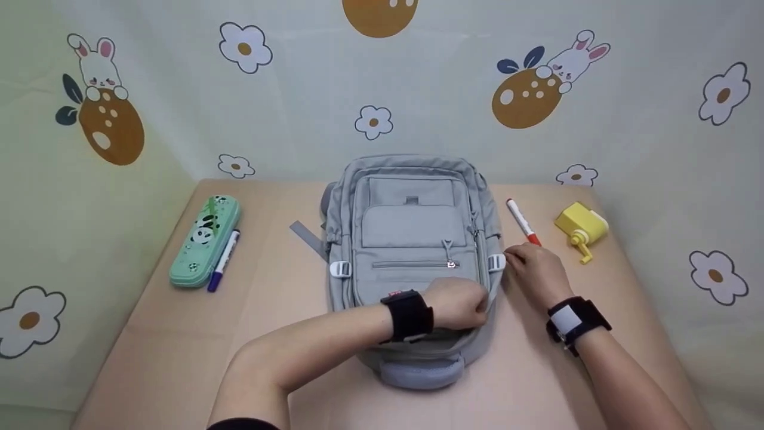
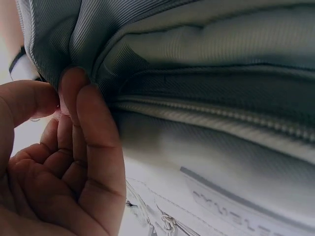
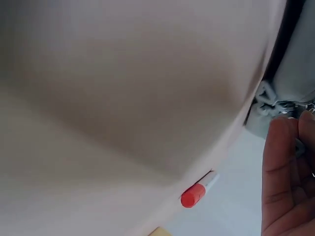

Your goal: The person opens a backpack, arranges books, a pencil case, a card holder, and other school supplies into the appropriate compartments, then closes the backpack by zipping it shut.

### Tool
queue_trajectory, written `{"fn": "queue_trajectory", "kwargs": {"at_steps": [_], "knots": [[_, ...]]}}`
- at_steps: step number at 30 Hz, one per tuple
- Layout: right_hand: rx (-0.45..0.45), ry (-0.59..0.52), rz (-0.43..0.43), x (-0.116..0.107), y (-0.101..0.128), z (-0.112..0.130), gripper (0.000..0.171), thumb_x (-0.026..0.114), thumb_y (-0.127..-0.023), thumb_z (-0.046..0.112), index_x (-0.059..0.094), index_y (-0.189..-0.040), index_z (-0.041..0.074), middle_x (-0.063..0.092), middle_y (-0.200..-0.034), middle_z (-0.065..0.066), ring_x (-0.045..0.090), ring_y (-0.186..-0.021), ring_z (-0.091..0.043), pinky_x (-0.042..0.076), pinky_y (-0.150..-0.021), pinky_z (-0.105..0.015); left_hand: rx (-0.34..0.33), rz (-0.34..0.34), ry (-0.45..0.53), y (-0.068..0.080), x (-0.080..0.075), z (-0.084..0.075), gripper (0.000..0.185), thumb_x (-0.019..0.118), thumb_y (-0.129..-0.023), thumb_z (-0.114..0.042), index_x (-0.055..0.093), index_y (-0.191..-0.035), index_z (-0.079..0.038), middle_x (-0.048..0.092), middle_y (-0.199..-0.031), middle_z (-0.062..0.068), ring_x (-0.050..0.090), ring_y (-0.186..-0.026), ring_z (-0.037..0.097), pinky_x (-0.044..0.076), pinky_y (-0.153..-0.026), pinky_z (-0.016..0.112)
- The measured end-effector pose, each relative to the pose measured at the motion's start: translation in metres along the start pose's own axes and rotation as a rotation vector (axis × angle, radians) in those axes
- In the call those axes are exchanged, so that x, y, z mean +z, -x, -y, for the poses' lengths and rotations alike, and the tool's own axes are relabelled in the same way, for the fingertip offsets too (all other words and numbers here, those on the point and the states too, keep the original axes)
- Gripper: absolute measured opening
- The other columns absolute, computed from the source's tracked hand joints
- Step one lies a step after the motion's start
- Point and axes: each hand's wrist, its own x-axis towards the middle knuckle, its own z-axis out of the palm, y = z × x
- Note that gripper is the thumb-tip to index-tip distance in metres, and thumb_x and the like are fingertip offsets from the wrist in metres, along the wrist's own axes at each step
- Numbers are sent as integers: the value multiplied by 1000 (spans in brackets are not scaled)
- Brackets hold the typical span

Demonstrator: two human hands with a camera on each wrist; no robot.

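A grey backpack [image 1: 412, 227] lies on the table, its carry handle [image 1: 422, 373] toward me. My left hand [image 1: 456, 303] reaches across its lower right part. In the left wrist view, the left thumb and fingers [image 2: 101, 147] pinch the fabric edge beside a parted zipper [image 2: 211, 110]. At the bag's right side, my right hand [image 1: 540, 272] is by the white buckle [image 1: 496, 263]. The right wrist view shows its fingertips [image 3: 279, 147] pinching a grey zipper pull [image 3: 299, 147], partly hidden by the fingers. Another grey pull loop [image 3: 266, 93] hangs just beyond.
On the left lie a green panda pencil case [image 1: 206, 239] and a purple-tipped marker [image 1: 224, 260]. A red-and-white marker [image 1: 521, 220] lies right of the bag, beyond the right hand. Farther right stands a yellow crank pencil sharpener [image 1: 582, 224]. A grey strap [image 1: 307, 239] sticks out left.
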Motion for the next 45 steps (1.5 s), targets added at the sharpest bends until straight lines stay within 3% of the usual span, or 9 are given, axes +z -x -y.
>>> {"fn": "queue_trajectory", "kwargs": {"at_steps": [8,17,22,28,34,39,42,45], "knots": [[-11,60,75,-5,-29,5,14,67,-97,10,79,-100,5,75,-94,-13,71,-87,-37,53,-79,-54,11,-7,-9,0,1,-3,30,68,-88,-19,51,-63,-22,44,-57,-11,46,-53,9,35,-47,27],[-5,64,97,-7,-36,10,14,67,-97,10,80,-98,5,76,-93,-13,71,-85,-38,54,-78,-54,19,-18,-47,-1,2,-1,31,68,-88,-20,50,-63,-22,44,-57,-11,46,-53,10,34,-45,28],[2,61,106,-7,-34,9,14,67,-97,12,79,-100,4,76,-95,-14,71,-87,-39,53,-78,-55,8,-18,-27,0,1,-1,21,69,-90,-23,61,-70,-21,50,-61,-11,50,-56,10,37,-48,27],[52,136,57,-15,-32,6,22,69,-96,15,75,-111,1,69,-102,-18,67,-82,-39,51,-69,-55,6,-26,3,6,-2,1,10,71,-90,-29,71,-83,-22,58,-69,-14,55,-62,7,43,-55,24],[52,68,21,-25,-44,15,17,67,-96,10,76,-107,1,67,-95,-14,62,-77,-30,50,-66,-45,61,-118,-181,3,-8,13,20,75,-89,-33,73,-102,-16,64,-92,-5,60,-83,15,49,-70,29],[-50,10,70,-21,-62,33,15,67,-97,8,76,-107,0,69,-99,-14,64,-85,-30,52,-74,-46,60,-132,-240,-5,-2,25,41,75,-89,-41,70,-119,-13,65,-113,1,60,-103,17,51,-85,32],[-149,27,112,-14,-75,42,16,66,-97,5,75,-109,-1,70,-103,-16,64,-94,-34,52,-84,-49,48,-121,-249,-7,3,29,48,74,-88,-45,68,-122,-11,64,-119,2,60,-109,18,52,-87,31],[-178,58,140,-8,-85,46,18,66,-97,7,73,-111,-3,69,-107,-18,61,-100,-38,49,-89,-52,48,-99,-268,-6,6,30,55,73,-88,-49,66,-124,-9,62,-122,3,59,-113,20,52,-90,31]]}}
